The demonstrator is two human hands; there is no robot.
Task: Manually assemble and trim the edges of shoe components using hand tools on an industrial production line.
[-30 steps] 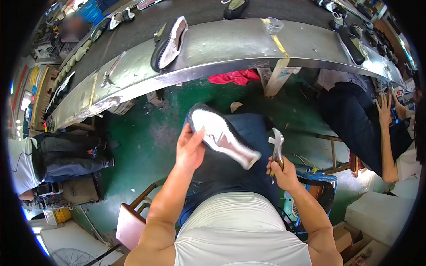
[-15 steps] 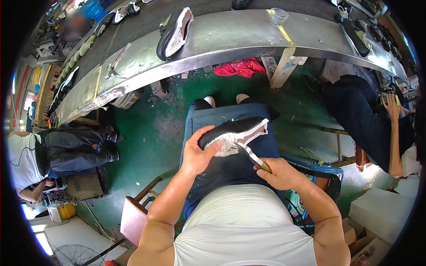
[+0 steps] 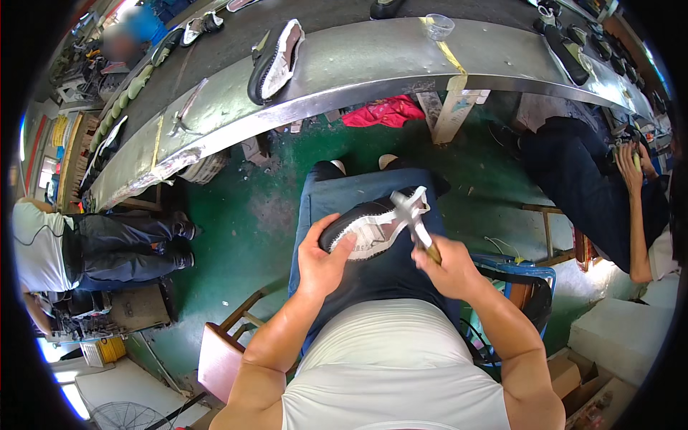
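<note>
Since the earlier frame the shoe (image 3: 374, 223) has swung round and now lies lower over the lap, sole side turned up. The left hand (image 3: 322, 259) has its grip clamped on the shoe's heel end. The right hand (image 3: 448, 266) has its grip closed on a metal tool (image 3: 414, 222), whose head rests on the shoe's toe end. Beyond the knees, another shoe (image 3: 276, 61) lies on the long metal desk (image 3: 373, 64). A red cloth (image 3: 383, 111) hangs beneath it.

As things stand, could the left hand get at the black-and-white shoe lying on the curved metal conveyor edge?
Probably not: the left hand grips another shoe over the lap, and the black-and-white shoe lies far across green floor.
</note>
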